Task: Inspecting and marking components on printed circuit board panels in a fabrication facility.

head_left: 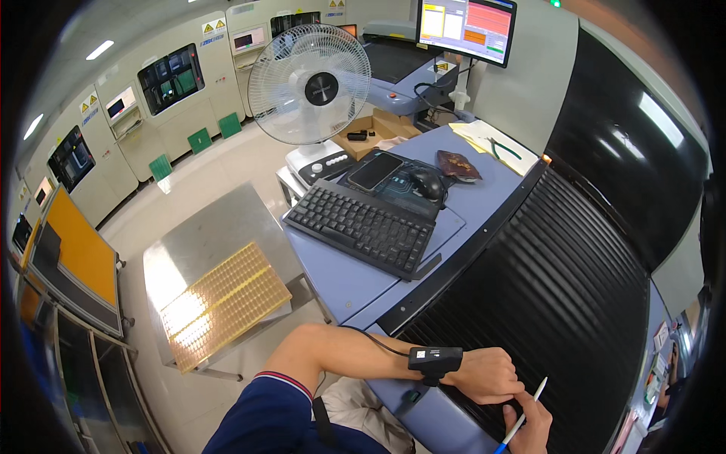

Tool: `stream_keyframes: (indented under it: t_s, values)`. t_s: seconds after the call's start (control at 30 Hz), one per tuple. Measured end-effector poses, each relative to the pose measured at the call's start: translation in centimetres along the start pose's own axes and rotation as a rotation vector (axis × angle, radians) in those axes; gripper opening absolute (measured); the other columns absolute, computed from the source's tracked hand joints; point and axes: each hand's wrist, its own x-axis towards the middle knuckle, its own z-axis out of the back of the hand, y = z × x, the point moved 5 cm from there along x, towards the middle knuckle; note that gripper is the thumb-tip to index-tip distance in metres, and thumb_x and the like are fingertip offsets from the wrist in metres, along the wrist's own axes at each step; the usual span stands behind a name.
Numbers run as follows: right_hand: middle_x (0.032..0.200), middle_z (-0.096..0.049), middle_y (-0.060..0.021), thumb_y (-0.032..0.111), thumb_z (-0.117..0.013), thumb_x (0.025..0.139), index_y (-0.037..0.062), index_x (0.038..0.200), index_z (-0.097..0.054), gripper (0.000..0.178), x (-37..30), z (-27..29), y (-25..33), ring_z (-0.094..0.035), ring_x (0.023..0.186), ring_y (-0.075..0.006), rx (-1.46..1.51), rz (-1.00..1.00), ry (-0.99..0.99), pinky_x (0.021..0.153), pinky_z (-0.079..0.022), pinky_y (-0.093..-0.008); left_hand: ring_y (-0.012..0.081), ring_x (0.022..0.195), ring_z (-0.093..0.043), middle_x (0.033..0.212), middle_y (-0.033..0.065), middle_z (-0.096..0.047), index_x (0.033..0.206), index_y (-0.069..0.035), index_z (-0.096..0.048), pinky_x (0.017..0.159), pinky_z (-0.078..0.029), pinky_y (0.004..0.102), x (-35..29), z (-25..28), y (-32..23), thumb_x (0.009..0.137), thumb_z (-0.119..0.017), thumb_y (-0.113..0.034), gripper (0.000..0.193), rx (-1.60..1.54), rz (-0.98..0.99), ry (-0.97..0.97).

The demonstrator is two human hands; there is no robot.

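My left hand (485, 375) is closed, its fingers curled under above the black ribbed cover (529, 287) of the blue machine. What those fingers hold, if anything, is hidden. Strapped to my left wrist is a small black device (435, 359) with a cable running up the forearm. Close against the left fingertips, my right hand (535, 425) grips a slim white-and-blue pen (539, 389). The pen slants, its white tip up and its blue end down at the lower edge of the picture.
A keyboard (363, 229), phone (376, 172), mouse (428, 184) and brown packet (458, 166) lie on the blue worktop. Beyond them are pliers (505, 149) on papers and a monitor (466, 30). A fan (310, 87) stands behind. Left, a gold gridded panel (227, 303) rests on a metal table (219, 223).
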Motion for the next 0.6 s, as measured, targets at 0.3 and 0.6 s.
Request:
stream_keyframes:
  t_s: [0.3, 0.6]
  values:
    - [0.089, -0.067, -0.0265, 0.012, -0.070, 0.092, -0.0002, 0.113, -0.066, 0.024, 0.11, 0.24, 0.22, -0.066, 0.078, -0.0437, 0.024, 0.031, -0.013, 0.067, -0.053, -0.0455, 0.0250, 0.057, -0.063, 0.060, 0.0061, -0.061, 0.087, -0.003, -0.066, 0.051, -0.046, 0.0366, 0.13, 0.28, 0.11, 0.086, -0.066, -0.018, 0.014, -0.013, 0.006, 0.023]
    - [0.089, -0.066, -0.0264, 0.011, -0.070, 0.092, -0.0004, 0.111, -0.066, 0.023, -0.02, 0.42, 0.49, -0.066, 0.079, -0.0442, 0.012, -0.031, 0.036, 0.068, -0.052, -0.0450, 0.0258, 0.055, -0.062, 0.059, 0.0073, -0.059, 0.087, -0.003, -0.065, 0.051, -0.046, 0.0372, -0.02, 0.08, 0.06, 0.086, -0.067, -0.017, 0.014, -0.040, 0.018, 0.008]
